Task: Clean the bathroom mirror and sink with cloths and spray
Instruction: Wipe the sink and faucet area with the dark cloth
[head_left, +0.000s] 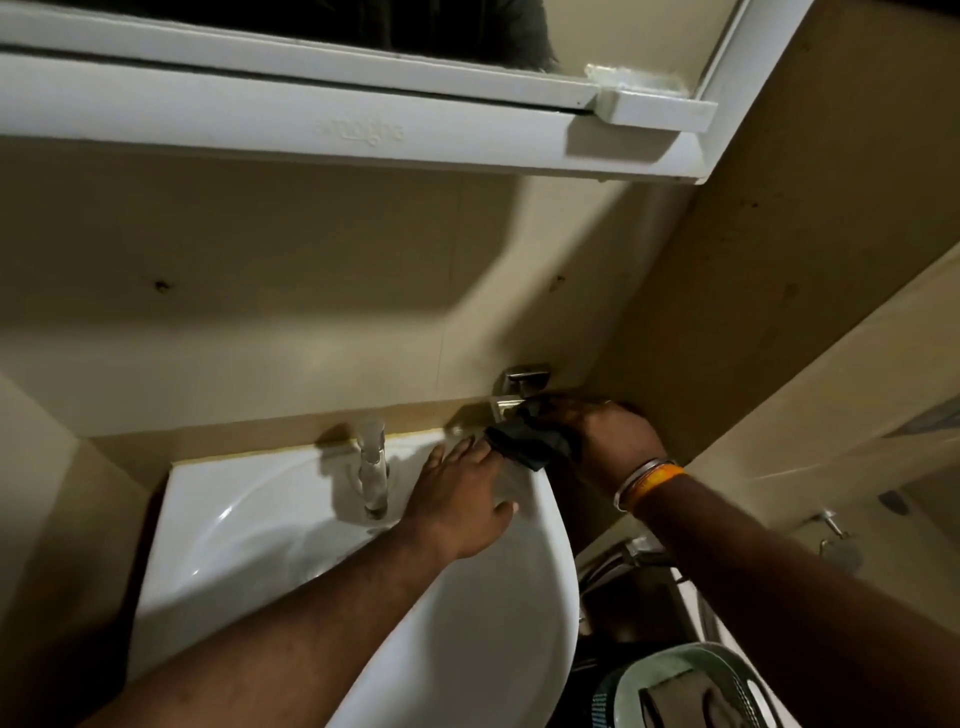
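Beige tiled wall (270, 291) behind, marked by two small dark spots. Chrome wall fixture (522, 384) mounted low near the corner, square in shape. White cabinet frame (311, 114) overhead, faintly embossed with a brand word too blurred to read. Pale green perforated basket (691, 686) at the bottom right, holding something brownish. Metal pipe fitting (631, 558) just above it, in shadow. Small chrome hook (831, 527) on the right-hand wall, with a rounded metal piece just below.
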